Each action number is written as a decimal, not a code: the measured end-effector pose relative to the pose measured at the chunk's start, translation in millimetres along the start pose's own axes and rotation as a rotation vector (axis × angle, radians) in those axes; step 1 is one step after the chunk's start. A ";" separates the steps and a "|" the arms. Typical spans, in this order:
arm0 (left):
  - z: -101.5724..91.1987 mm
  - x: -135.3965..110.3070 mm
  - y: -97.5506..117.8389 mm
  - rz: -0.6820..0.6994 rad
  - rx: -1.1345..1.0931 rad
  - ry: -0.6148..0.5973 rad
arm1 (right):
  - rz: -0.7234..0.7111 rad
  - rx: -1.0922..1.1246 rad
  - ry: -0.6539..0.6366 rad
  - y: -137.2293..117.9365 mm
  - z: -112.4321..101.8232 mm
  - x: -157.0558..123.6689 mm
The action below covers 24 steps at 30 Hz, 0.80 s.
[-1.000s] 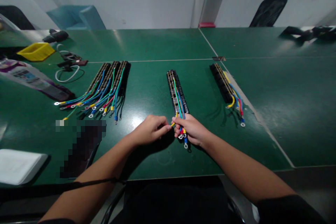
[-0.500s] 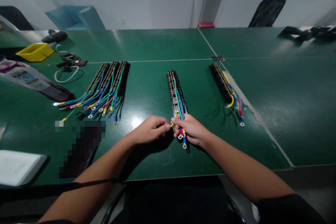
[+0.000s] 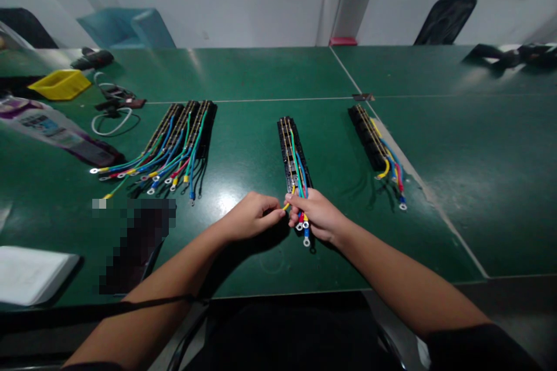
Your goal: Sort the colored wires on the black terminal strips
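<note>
A long black terminal block (image 3: 287,153) lies on the green table in front of me, with green, blue, red and yellow wires running along it toward me. My right hand (image 3: 317,214) is closed around these wires near the block's close end. Ring terminals (image 3: 306,240) stick out below its fingers. On the left side, my left hand (image 3: 256,215) pinches the end of a yellow wire (image 3: 286,206) that bends away from the bundle. The tip of that wire is hidden by the fingers.
Three similar wired blocks (image 3: 180,127) lie side by side at the left, and another block (image 3: 366,136) lies at the right. A bottle (image 3: 61,130), a yellow bin (image 3: 61,85), a white box (image 3: 35,275) and a pixelated dark object (image 3: 134,249) are on the left.
Both hands keep nearly the same place and grip. The whole view has shifted very slightly; nothing else has visibly moved.
</note>
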<state>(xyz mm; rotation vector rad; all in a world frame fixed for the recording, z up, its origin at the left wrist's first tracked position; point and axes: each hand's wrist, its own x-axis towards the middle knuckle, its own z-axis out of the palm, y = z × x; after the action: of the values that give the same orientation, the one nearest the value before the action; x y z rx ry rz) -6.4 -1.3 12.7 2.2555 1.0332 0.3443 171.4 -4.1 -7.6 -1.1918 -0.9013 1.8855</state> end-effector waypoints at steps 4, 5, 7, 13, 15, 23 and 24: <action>-1.2 -0.3 1.7 0.003 -0.070 -0.046 | 0.002 0.011 -0.006 -0.6 0.2 -0.7; -1.3 -0.5 1.8 0.006 -0.078 -0.054 | 0.003 0.013 -0.006 -0.7 0.3 -0.6; -0.7 -0.8 1.2 0.013 -0.060 -0.048 | 0.004 0.016 -0.007 -0.8 0.4 -0.3; 2.6 0.7 -3.8 0.034 0.027 0.012 | 0.008 0.032 -0.008 0.0 0.2 0.0; 2.3 1.3 -3.8 0.040 0.036 0.014 | 0.008 0.045 -0.005 0.1 0.2 -0.1; 1.4 0.3 -0.3 0.045 0.006 -0.001 | 0.017 0.053 -0.002 -0.8 0.6 -0.7; 2.2 0.3 -1.0 0.044 0.021 0.007 | 0.017 0.053 -0.001 -0.7 0.6 -0.6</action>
<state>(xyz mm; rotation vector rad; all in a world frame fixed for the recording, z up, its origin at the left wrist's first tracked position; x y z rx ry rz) -5.7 -1.5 10.4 2.3001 0.9967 0.3614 171.1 -4.4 -6.6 -1.1701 -0.8387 1.9113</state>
